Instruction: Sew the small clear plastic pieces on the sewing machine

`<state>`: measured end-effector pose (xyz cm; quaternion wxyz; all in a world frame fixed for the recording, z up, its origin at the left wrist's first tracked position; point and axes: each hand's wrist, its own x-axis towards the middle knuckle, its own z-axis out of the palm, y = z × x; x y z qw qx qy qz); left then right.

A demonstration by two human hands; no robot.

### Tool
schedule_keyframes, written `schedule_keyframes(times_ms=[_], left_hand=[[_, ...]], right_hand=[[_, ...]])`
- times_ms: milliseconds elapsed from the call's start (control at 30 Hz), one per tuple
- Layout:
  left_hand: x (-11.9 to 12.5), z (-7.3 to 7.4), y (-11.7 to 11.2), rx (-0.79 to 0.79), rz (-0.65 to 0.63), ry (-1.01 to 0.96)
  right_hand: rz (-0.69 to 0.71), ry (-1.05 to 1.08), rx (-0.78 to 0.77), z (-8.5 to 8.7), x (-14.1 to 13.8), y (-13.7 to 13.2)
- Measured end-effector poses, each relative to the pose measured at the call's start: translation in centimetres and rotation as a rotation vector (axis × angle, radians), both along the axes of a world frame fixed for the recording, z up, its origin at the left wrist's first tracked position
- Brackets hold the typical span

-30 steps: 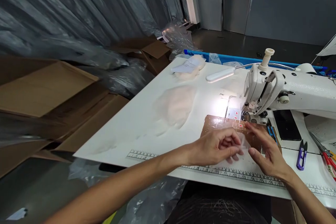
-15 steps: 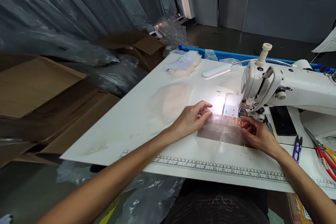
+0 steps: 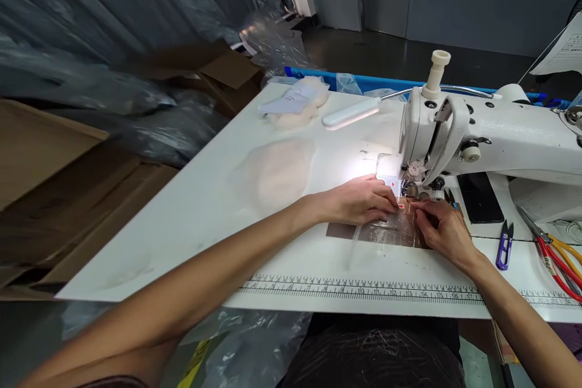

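A thin see-through piece [image 3: 385, 231] with a whitish edge lies over a brown flat panel [image 3: 339, 230] in front of the sewing machine [image 3: 454, 133]. My left hand [image 3: 368, 200] is palm down, its fingers bent and close together, pressing on the see-through piece just left of the needle area. Close to the presser foot [image 3: 404, 189], my right hand [image 3: 441, 225] pinches the piece's right side between thumb and forefinger. Small red marks [image 3: 393, 184] show by the needle plate. My fingers partly cover the piece.
A white lamp wand [image 3: 351, 114] lies behind the machine's needle side. Pale fabric pieces [image 3: 286, 173] rest on the left. To the right are a black phone [image 3: 480, 197], purple thread snips [image 3: 504, 247] and red-handled scissors [image 3: 552, 260]. A ruler strip [image 3: 364, 288] runs along the front edge.
My left hand has moved right, closer to the right hand and the needle, and now presses on the piece. My right hand stays near the presser foot. The view has shifted slightly.
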<state>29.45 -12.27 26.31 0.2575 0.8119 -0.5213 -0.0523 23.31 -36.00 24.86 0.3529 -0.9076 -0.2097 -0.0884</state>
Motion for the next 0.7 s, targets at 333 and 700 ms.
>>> schedule_keyframes(times_ms=[333,700], left_hand=[[0.8,-1.0,0.5,-0.102,0.026,-0.234],[-0.2,0.7,1.2,-0.029,0.06,-0.144]], right_hand=[[0.064,0.052,0.052,0.0,-0.2,0.2],[0.135,0.306,0.038,2.6,0.2,3.7]])
